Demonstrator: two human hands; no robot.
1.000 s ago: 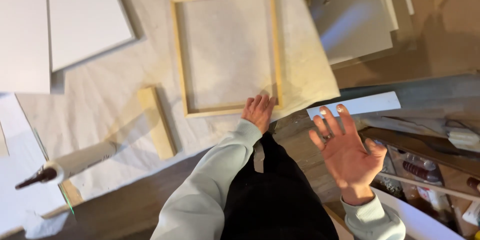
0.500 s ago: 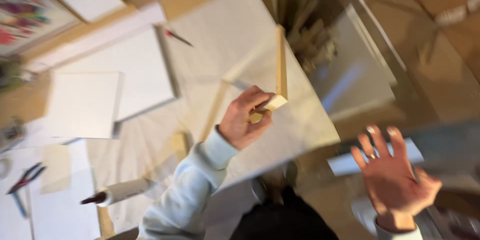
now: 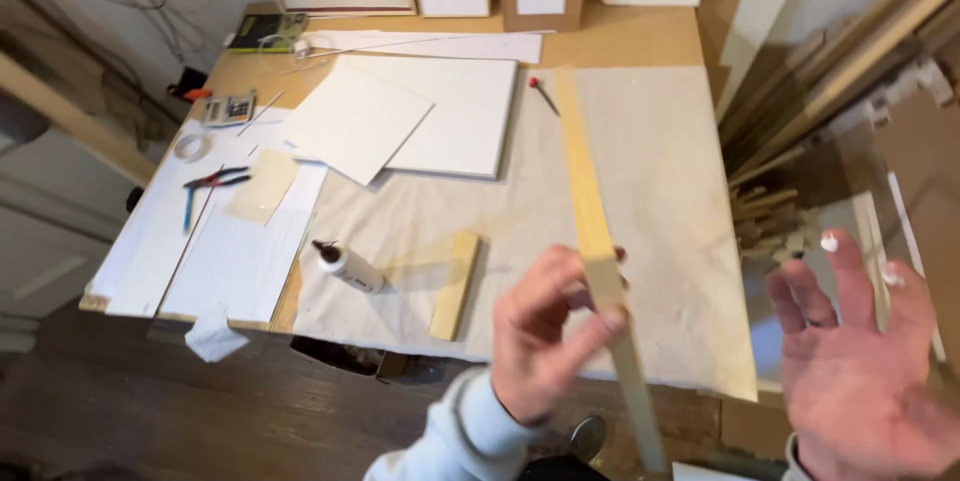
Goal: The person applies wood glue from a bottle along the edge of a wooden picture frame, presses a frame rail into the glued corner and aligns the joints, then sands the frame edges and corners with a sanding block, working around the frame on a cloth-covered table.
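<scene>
The wooden frame [image 3: 590,231] is held up edge-on above the table [image 3: 640,41], so only one pale side rail shows, running from about 12 o'clock over the cloth [image 3: 680,201] down to 6 o'clock past the wrist. It looks like light softwood: stiff along each rail and dry enough not to slip, though probably weaker at the glued or nailed corners, so it would likely twist if lifted by one corner alone. Mid-rail, where it is gripped here, seems the soundest place to take it. The left hand [image 3: 545,341] pinches that rail, the thumb on the near face and the fingers curled around the far edge, closed firmly on the wood. The right hand [image 3: 865,371], at 3 o'clock from the frame and well apart from it, is empty, palm open, its fingers spread and slightly bent, touching nothing. On the cloth at 9 o'clock from the left hand lies a short wooden block [image 3: 455,286], and just beyond it a glue bottle [image 3: 345,266] on its side. Farther off at 11 o'clock two white boards [image 3: 430,126] overlap, with pliers [image 3: 215,179] near the table's left edge.
</scene>
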